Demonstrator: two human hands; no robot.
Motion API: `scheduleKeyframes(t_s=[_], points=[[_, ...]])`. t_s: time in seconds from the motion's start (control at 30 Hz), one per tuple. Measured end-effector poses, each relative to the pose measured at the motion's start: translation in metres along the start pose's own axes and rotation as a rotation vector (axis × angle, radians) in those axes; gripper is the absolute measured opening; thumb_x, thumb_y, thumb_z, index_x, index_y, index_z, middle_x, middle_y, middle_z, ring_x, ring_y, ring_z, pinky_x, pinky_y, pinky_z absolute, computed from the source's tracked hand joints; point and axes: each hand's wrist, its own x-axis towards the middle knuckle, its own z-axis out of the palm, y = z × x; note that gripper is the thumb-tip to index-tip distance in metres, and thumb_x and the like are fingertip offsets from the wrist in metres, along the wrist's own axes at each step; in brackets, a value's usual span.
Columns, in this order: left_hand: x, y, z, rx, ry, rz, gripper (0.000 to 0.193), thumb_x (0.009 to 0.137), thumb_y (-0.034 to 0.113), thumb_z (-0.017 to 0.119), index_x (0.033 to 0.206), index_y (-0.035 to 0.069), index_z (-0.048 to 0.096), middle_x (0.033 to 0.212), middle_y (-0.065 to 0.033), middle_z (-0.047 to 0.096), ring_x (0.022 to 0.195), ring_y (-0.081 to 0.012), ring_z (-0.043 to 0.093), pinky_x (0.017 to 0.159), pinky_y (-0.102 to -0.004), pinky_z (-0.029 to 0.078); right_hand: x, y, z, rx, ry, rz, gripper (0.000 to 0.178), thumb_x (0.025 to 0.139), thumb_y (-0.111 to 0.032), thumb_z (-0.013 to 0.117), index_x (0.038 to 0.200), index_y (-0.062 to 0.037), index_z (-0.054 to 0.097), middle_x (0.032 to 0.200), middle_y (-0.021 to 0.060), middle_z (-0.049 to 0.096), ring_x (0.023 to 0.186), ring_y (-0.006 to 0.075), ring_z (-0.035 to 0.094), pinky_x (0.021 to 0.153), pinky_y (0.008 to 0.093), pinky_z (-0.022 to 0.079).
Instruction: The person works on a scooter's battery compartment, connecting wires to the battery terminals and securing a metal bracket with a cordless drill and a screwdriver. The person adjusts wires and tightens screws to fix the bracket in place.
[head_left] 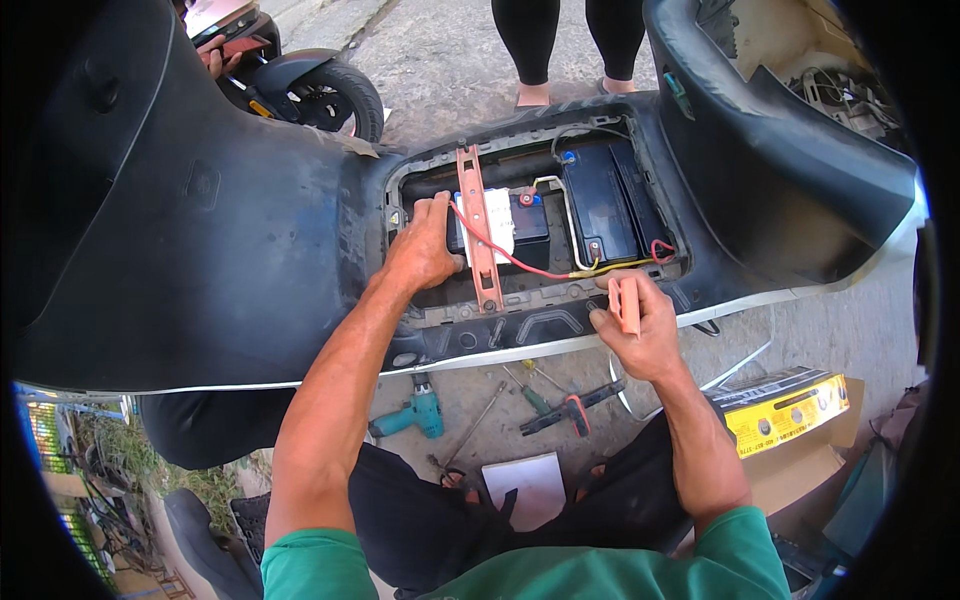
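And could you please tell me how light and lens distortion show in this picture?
Head view: daylight, with a soft sheen on the black scooter panel; head view: the white sheet looks bright against the dark battery; head view: a dark, curved border hides the corners, and the left hand looks fairly sharp.

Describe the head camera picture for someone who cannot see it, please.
A person's right fingers hold an orange piece at the edge of a scooter's open compartment; the left fingers are at the end of a battery crossed by a reddish bar. A drill and other tools lie on the ground.
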Motion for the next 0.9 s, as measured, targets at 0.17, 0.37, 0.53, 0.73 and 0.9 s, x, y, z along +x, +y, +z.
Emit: scheduleKeyframes(t_s=[0.17,0.37,0.53,0.73,0.9], points=[[0.004,-0.001,-0.014,0.039,0.076,0.165,0.065,0.077,0.003,0.071,0.140,-0.001,0.053,0.142,-0.0242,0.053,0.132,-0.0417,0.052,0.114,-0.0455,0.042,0.000,0.002,-0.008,0.039,-0.047,0.076,0.032,0.080,-0.007,0.079,0.108,-0.0022,0.065,0.088,0.0066,0.068,0.079,0.0126,0.063,0.075,0.0298,0.053],[0.016,0.009,0.015,-0.124,0.360,0.333,0.044,0.090,0.010,0.066,0.130,-0.004,0.061,0.137,-0.0239,0.057,0.126,-0.0415,0.056,0.110,-0.0467,0.044,-0.001,0.002,-0.008,-0.013,-0.026,-0.063,0.033,0.080,-0.008,0.080,0.109,-0.0029,0.064,0.090,0.0089,0.069,0.078,0.0173,0.067,0.075,0.0316,0.054],[0.011,0.016,0.038,-0.127,0.454,0.317,0.038,0.095,0.011,0.060,0.129,-0.005,0.060,0.136,-0.0239,0.057,0.125,-0.0426,0.056,0.108,-0.0474,0.044,-0.001,0.002,-0.009,-0.010,-0.028,-0.063,0.033,0.080,-0.009,0.081,0.108,-0.0034,0.064,0.090,0.0088,0.070,0.078,0.0175,0.067,0.075,0.0316,0.055],[0.010,0.019,0.036,-0.097,0.486,0.313,0.037,0.095,0.010,0.059,0.129,-0.004,0.060,0.137,-0.0239,0.056,0.125,-0.0422,0.055,0.108,-0.0473,0.044,-0.002,-0.002,-0.009,-0.017,-0.039,-0.043,0.034,0.080,-0.008,0.081,0.109,-0.0037,0.065,0.089,0.0084,0.070,0.078,0.0180,0.068,0.076,0.0311,0.055],[0.010,0.015,0.031,-0.084,0.435,0.311,0.039,0.095,0.012,0.062,0.131,-0.004,0.060,0.138,-0.0231,0.056,0.127,-0.0421,0.054,0.109,-0.0469,0.043,0.000,0.000,-0.008,0.004,-0.026,-0.052,0.033,0.080,-0.010,0.080,0.109,-0.0029,0.066,0.090,0.0096,0.070,0.080,0.0185,0.068,0.077,0.0324,0.055]])
